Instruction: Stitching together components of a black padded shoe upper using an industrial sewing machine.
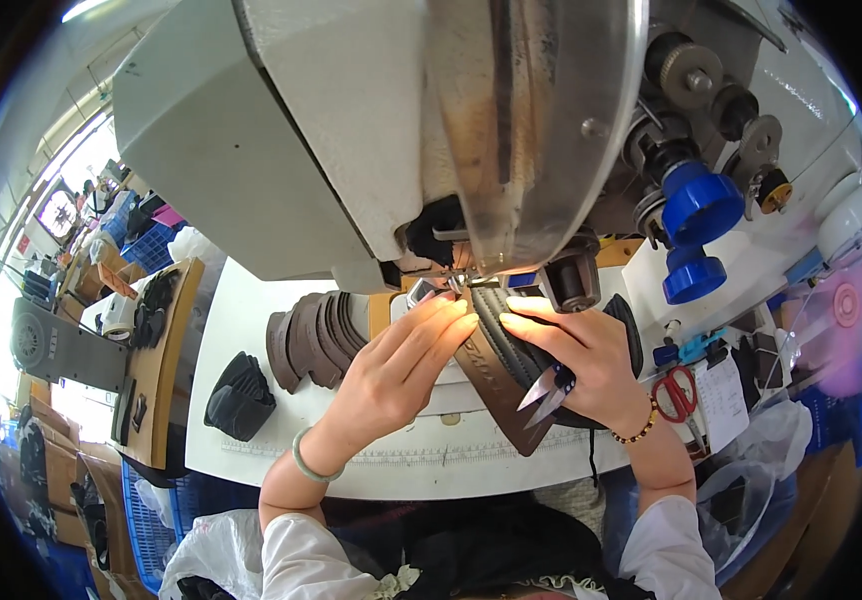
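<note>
A brown leather-like piece [503, 396] lies slanted under the needle area of a sewing machine [331, 120], with a black stitched, padded strip [507, 342] along its right side. My left hand [396, 365] presses its closed fingertips on the brown piece's upper left edge, close to the needle; its thumb is hidden. My right hand [596, 365] rests its fingers on the black strip. Tucked in its palm are small thread snips [547, 396], blades pointing down left over the brown piece. The needle tip itself is hard to make out.
Left on the white table [241, 452] lie a row of brown curved pieces [313, 340] and a folded black bundle [241, 396]. Red-handled scissors [679, 395] and a paper sheet [719, 402] are at right. Blue tension knobs [699, 203] jut from the machine.
</note>
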A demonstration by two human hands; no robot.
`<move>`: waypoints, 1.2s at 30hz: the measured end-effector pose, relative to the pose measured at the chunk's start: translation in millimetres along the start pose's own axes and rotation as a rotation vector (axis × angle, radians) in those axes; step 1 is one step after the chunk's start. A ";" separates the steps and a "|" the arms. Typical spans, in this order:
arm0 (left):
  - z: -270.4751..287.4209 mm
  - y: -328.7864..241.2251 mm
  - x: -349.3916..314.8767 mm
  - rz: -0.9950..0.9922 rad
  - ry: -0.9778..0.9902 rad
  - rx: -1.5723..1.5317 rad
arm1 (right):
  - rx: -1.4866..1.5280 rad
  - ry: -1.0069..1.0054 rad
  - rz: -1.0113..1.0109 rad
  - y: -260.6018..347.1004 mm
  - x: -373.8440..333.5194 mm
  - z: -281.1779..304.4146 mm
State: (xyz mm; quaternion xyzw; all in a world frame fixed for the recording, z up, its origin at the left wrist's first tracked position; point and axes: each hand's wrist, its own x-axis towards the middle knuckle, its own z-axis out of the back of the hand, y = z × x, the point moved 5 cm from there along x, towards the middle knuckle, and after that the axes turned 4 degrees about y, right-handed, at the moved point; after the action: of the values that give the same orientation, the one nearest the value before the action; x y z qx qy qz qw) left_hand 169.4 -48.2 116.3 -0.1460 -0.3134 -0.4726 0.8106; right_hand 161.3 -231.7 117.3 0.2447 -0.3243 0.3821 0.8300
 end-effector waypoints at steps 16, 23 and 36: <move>-6.9 2.6 -1.5 0.033 -0.079 0.047 | 0.026 -0.074 0.004 -9.3 4.6 1.2; -4.2 -5.4 -2.0 0.017 -0.106 0.120 | 0.024 -0.059 0.017 -6.3 -0.7 1.4; -1.5 0.1 -6.9 0.031 -0.270 0.032 | 0.250 0.021 0.111 -31.1 -10.7 -6.6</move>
State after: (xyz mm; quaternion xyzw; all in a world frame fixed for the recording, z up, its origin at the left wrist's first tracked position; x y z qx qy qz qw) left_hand 167.6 -44.3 110.7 -0.2002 -0.4249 -0.4312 0.7704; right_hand 182.9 -250.8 100.2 0.3239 -0.2787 0.4673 0.7740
